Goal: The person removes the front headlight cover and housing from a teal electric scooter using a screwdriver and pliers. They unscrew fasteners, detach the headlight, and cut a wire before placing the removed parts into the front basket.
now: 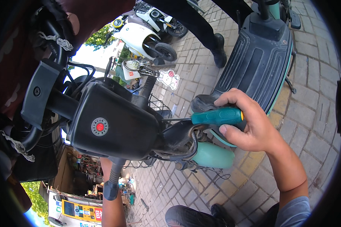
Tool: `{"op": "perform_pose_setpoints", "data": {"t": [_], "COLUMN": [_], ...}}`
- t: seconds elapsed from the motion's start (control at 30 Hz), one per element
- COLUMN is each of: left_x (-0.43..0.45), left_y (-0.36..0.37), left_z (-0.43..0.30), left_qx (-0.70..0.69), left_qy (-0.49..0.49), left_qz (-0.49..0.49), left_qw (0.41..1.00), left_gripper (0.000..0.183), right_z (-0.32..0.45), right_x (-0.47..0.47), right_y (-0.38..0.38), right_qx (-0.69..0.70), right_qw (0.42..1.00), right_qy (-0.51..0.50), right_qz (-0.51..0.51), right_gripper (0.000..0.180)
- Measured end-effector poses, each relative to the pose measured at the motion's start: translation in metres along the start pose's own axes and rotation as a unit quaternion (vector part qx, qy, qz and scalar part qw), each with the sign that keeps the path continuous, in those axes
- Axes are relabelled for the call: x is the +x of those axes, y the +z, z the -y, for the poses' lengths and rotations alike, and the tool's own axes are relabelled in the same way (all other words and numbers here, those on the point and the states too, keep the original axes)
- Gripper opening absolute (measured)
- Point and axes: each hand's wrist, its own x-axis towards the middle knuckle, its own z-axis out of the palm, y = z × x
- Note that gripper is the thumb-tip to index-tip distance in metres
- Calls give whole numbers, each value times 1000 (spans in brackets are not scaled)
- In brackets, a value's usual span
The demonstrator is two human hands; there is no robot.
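My right hand grips a screwdriver with a green handle and yellow end cap, thumb and fingers on opposite sides. Its steel shaft reaches the lower end of a black plastic housing on the handlebar column of an electric scooter. Where the tip sits is hidden. My left forearm passes behind a ribbed handlebar grip; the left hand is hidden behind the housing. A round emblem with a red centre marks the housing. Keys with a white rabbit tag hang beside it.
The scooter's black footboard and green mudguard lie beyond. A person in dark trousers stands close by. Parked two-wheelers are behind. Brick paving covers the ground. Rope is tied around the bar.
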Motion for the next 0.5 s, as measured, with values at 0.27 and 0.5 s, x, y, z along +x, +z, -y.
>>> {"op": "perform_pose_setpoints", "data": {"t": [0.27, 0.5], "left_x": [1, -2], "left_y": [-3, -4], "left_z": [18, 15], "left_qx": [52, 77], "left_qy": [29, 34], "left_qz": [-3, -14], "left_qw": [998, 996], "left_gripper": [40, 37], "right_z": [7, 14], "right_x": [0, -2], "right_y": [-3, -3], "right_qx": [11, 120], "right_qw": [999, 982], "right_qy": [31, 139], "right_qz": [17, 40], "right_gripper": [28, 30]}}
